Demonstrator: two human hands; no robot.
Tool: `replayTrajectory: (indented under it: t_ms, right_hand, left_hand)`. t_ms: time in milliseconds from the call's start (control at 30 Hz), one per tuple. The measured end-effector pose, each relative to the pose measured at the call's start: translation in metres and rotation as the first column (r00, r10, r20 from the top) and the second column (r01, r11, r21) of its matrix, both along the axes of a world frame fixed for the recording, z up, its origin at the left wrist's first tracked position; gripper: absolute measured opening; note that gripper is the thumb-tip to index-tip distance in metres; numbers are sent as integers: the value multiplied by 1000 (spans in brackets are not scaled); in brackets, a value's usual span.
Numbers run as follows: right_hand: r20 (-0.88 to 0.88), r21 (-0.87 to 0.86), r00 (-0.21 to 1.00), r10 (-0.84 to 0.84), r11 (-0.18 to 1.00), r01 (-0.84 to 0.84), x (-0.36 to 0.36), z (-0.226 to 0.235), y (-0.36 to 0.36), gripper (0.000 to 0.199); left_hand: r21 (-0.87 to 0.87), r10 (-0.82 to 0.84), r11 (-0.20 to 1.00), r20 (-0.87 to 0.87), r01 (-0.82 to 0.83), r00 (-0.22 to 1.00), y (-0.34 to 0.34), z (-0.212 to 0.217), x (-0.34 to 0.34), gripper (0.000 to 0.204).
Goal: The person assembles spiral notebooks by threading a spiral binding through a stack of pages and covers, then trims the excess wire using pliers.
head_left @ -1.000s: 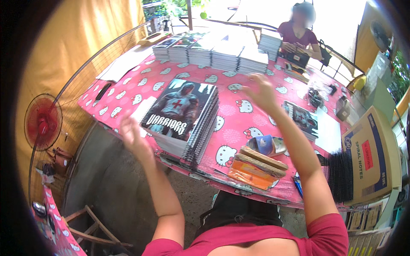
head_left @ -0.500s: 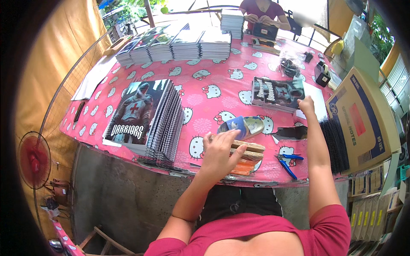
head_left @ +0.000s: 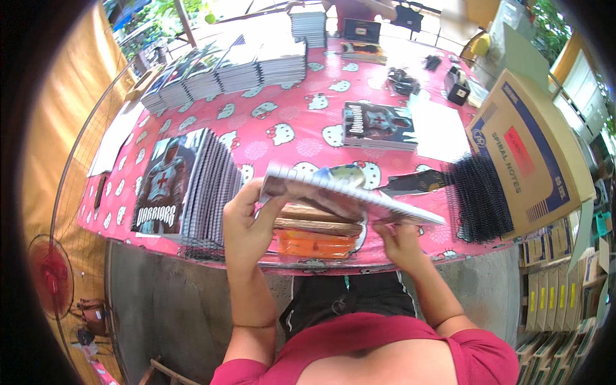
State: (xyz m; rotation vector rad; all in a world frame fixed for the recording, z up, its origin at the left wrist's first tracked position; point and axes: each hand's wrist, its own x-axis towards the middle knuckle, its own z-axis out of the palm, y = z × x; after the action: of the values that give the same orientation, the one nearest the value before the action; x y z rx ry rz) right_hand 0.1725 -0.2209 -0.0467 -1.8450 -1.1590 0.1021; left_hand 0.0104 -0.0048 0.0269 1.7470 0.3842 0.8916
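Note:
A notebook point(head_left: 340, 197) with a dark picture cover is held up tilted above the near edge of the table, its white page edges facing up. My left hand point(head_left: 249, 215) grips its left end, thumb on the near side. Under its right end, my right hand point(head_left: 401, 244) is closed on the lower edge. Below it lie wooden blocks point(head_left: 314, 221) and an orange wrapped block point(head_left: 317, 245). The notebook partly covers a blue and greenish slipper-like item point(head_left: 346, 174). Beyond it is a short pile of matching notebooks point(head_left: 378, 125).
A tall stack of spiral notebooks point(head_left: 176, 186) stands at left, and more stacks point(head_left: 224, 70) line the far left. Black spiral coils point(head_left: 478, 199) lie before an open cardboard box point(head_left: 526, 147) at right. Across the table, a person point(head_left: 366, 9) sits near a black box point(head_left: 361, 30).
My right hand has brought a notebook from the right-hand pile toward me. My left hand has left the wooden blocks and now grips the notebook too. The view has shifted right.

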Motion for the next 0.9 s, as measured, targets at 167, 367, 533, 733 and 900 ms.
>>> replayTrajectory:
  t_ms: [167,367,533,733,900]
  right_hand:
    - [51,-239,996,68,970,-53,-7,-52,16,42]
    - [-244,-95,964,106,987,-133,-28,-32,10,73]
    - [210,-102,912,-353,920,379,128,-14,-17,31]
    - [398,-541,737,-546,509,670,220,-27,-24,24]
    - [221,-53,908,-356,925,375,144,7,-15,14]
  left_hand:
    - [-275,40,961,105,-10,994,2,-32,-5,63]
    - [-259,114,956,-102,-137,988,-10,-93,-9,100]
    - [-88,313,946,15,-311,950,-18,-59,-10,104]
    - [575,436,731,21,-368,900,-59,-27,15,96]
    - [828,443,552,-187,-102,877,-83,-14,32,71]
